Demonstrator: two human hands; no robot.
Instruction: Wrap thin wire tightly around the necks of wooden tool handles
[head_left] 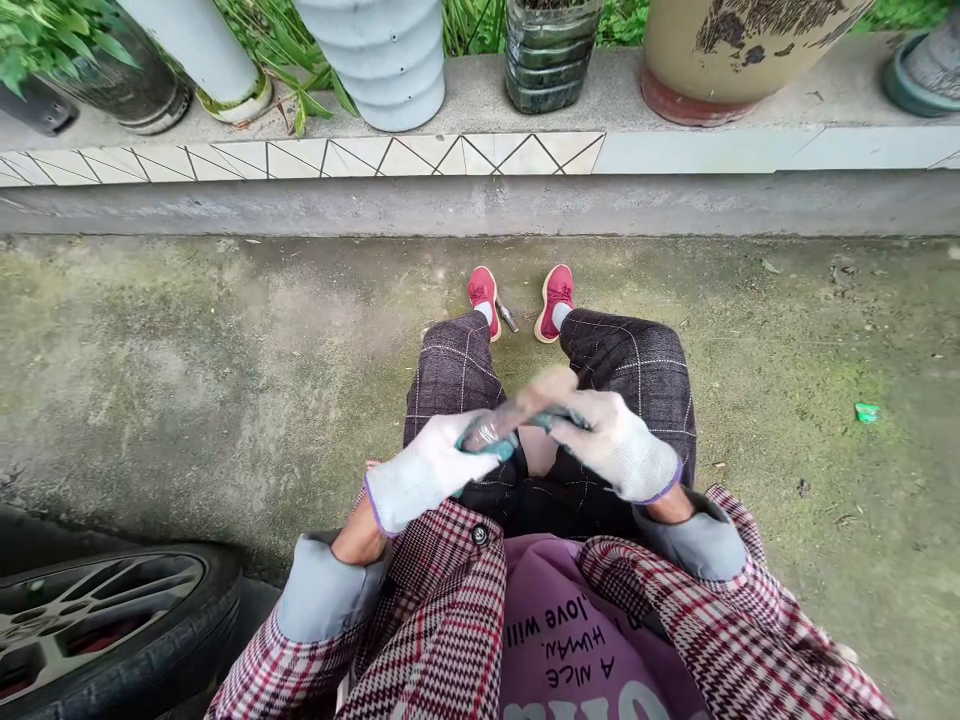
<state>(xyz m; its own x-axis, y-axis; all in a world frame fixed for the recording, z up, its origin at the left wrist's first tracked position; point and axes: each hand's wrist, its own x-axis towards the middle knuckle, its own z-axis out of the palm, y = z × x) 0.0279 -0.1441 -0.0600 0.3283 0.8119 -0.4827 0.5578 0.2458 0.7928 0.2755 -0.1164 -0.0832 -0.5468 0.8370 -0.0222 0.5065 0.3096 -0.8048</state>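
Concrete ground (225, 400), mottled with green, runs up to a ledge (622, 90) with a partly patterned tile face. At least 6 plant containers stand along it, all cut off by a picture edge: among them 1 white ribbed bucket (382, 70), 1 see-through plastic planter (551, 60) and 1 tan pot (735, 60). At lower left, 1 wheel (97, 620) runs out of view.

Over the lap are 2 gloved hands. The left hand (431, 462) is curled round the near end of 1 brownish, elongated object (508, 416), which slants between the 2 hands; motion blur smears its outline, so its kind is unclear. The right hand (626, 445) has bent fingers by the object's far end; whether they grip it, I cannot tell. Below, between the thighs, 1 pale patch (538, 452) is too covered to identify.

Farther out are 2 red shoes (557, 300), with 1 dark slender piece (509, 316) just beside the left shoe, its upper end hard to make out. To the right lies 1 green scrap (867, 412). Lettering on 1 purple shirt (540, 580) is partly hidden by 1 checked coat (442, 640).
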